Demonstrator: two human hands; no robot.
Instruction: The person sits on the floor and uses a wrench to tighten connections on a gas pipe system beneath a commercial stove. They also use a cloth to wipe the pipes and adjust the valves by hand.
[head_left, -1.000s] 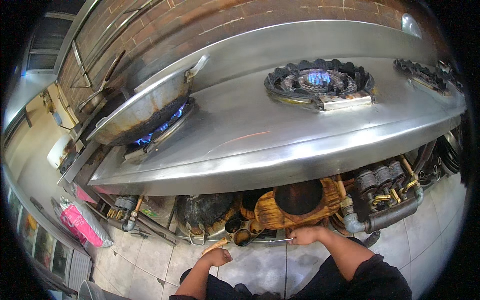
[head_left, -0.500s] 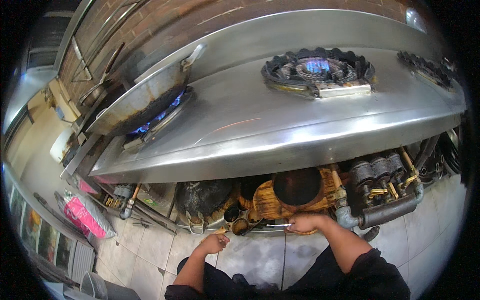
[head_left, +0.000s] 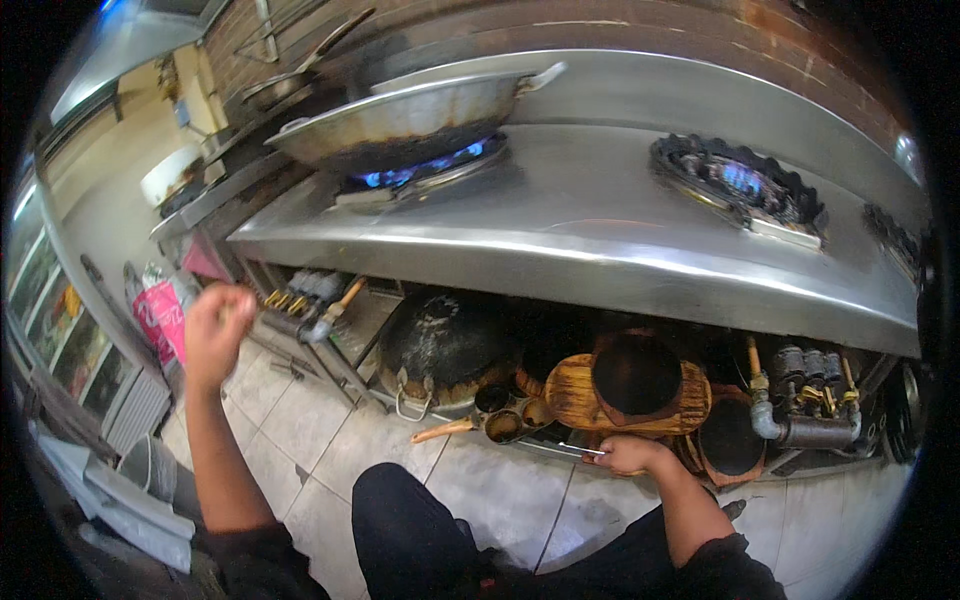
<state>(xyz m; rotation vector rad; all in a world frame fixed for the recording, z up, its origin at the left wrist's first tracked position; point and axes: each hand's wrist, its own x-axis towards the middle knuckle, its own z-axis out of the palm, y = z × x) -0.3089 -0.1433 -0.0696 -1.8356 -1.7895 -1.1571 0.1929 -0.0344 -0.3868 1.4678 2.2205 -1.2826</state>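
Note:
My left hand (head_left: pixel 215 335) is raised at the left, in front of a pink and white bag (head_left: pixel 162 315). Its fingers look bent but are smeared by motion, and no object shows in it. My right hand (head_left: pixel 628 455) is closed on a thin silver metal rod (head_left: pixel 580 449) pointing left, low beside the shelf under the stove. Just above this hand, a round black plate (head_left: pixel 636 374) rests on an oval wooden board (head_left: pixel 572 392). To its left sit small dark pots (head_left: pixel 503 427), with a wooden handle (head_left: pixel 440 431) sticking out over the floor.
Above is a steel stove (head_left: pixel 560 185). A large wok (head_left: pixel 420 120) sits over a blue flame; another burner (head_left: pixel 740 180) is lit with no pan. An upturned dark wok (head_left: pixel 440 345) lies below. Pipes and valves (head_left: pixel 815 430) are at the right, a glass-door fridge (head_left: pixel 75 310) at far left.
My left hand has swung up and left, away from the small pots. The view has turned left. My right hand stays low, with the silver rod still in it.

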